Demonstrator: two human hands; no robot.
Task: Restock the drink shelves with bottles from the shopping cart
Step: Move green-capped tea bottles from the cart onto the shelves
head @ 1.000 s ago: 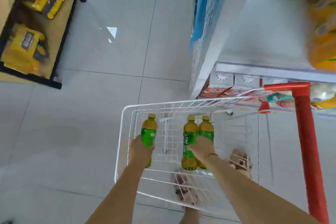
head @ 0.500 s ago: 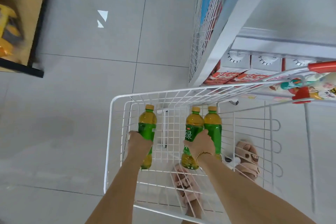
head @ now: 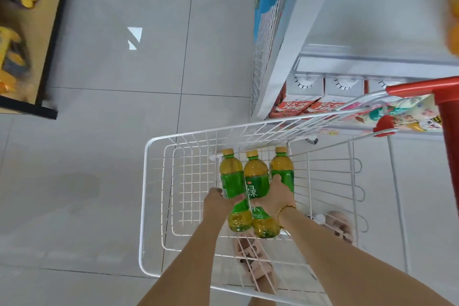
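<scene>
Three green-tea bottles with yellow caps and green labels stand pressed together inside the white wire shopping cart (head: 149, 181). My left hand (head: 218, 202) is wrapped around the left bottle (head: 232, 181). My right hand (head: 277, 194) grips the middle bottle (head: 257, 181) and the right bottle (head: 283, 169) together. A bead bracelet sits on my right wrist. The white drink shelf (head: 372, 62) rises at the upper right, beyond the cart's far rim.
Red-and-white drink cartons (head: 298, 104) line the lower shelf. The cart's red handle (head: 447, 112) stands at the right edge. A dark-framed rack with yellow toys (head: 24, 32) sits at the far left. My sandalled feet (head: 255, 263) show through the cart's mesh. Grey tiled floor lies between.
My left hand has carried its bottle rightward until it touches the two bottles in my right hand. The view has tilted slightly upward.
</scene>
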